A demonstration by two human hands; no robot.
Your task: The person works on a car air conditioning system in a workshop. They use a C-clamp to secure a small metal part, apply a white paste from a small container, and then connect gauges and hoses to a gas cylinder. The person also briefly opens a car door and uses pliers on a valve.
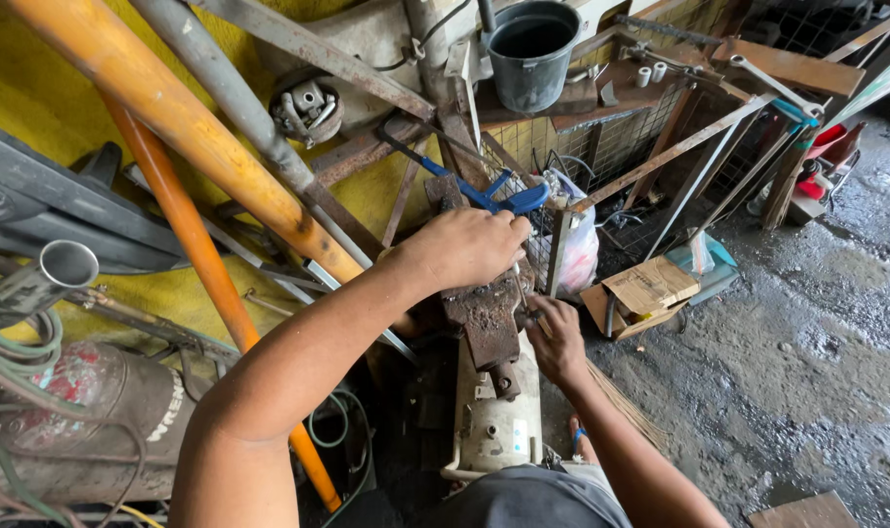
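The left hand [469,246] extends from the lower left, forearm raised, fingers curled shut over the top of the rusty bench vise [484,313]. A blue-handled hacksaw [484,191] lies just beyond its knuckles. The vise sits on a white pedestal [499,420], directly beneath the left hand. The right hand [557,340] reaches in from below, fingers pinched narrow on a thin metal piece [520,293] at the vise's right side. Right of it, an open brown cardboard box [650,288] rests on the wet floor [806,352].
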